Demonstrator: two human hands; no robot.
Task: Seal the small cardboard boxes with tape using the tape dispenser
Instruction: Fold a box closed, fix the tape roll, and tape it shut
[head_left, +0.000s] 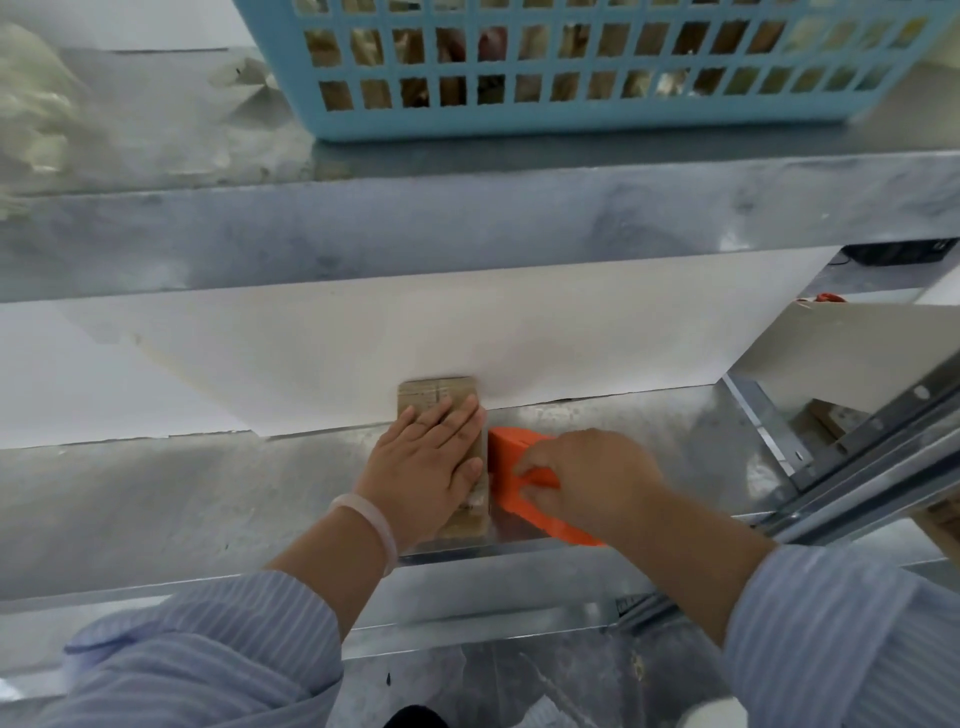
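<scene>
Left grip (431, 457) lies flat with fingers straight, pressing down on the small cardboard box (436, 392). The box sits on the metal desk (208, 493), its far end reaching a white sheet (467, 332). Right grip (587, 478) is curled round the orange tape dispenser (511, 447), just beside the box's right side. A blue basket (571, 119) stands on the shelf above.

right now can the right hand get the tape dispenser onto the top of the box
Probably not fully. The left hand lies flat over most of the box top, leaving only its far end bare. The right hand grips the tape dispenser close beside the box.
</scene>
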